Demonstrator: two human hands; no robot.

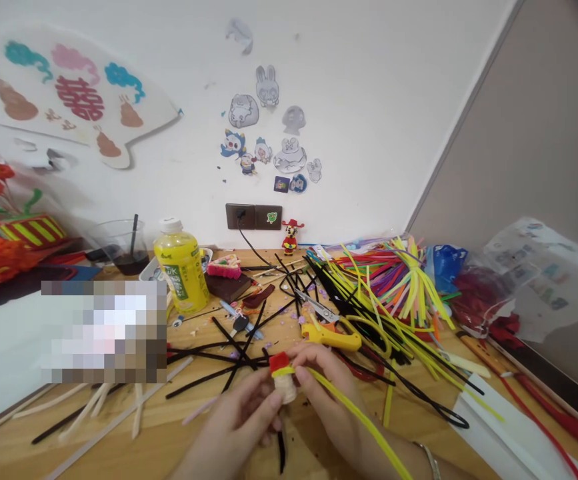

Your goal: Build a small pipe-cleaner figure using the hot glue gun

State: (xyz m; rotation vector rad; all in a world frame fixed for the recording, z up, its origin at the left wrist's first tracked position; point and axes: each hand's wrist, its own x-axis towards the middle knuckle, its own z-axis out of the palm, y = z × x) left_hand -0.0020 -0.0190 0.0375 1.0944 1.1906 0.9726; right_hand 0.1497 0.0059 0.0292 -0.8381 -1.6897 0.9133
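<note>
**Bundle [285, 381] gripped in both hands**

I have the bundle just camera-side of the glue gun [331, 338]. The left hand [241, 420] and right hand [326, 393] are both closed on it. A red cap [279, 363] and cream wrapping [285, 389] are on; a yellow stem [361, 419] runs from it, its long end loose. The bottle [181, 267], left of the glue gun, appears to read "UK"; remaining label unreadable.

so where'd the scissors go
In the head view, the scissors lie just behind the yellow glue gun, ahead of the right hand, with black pipe cleaners right beside them.
</note>
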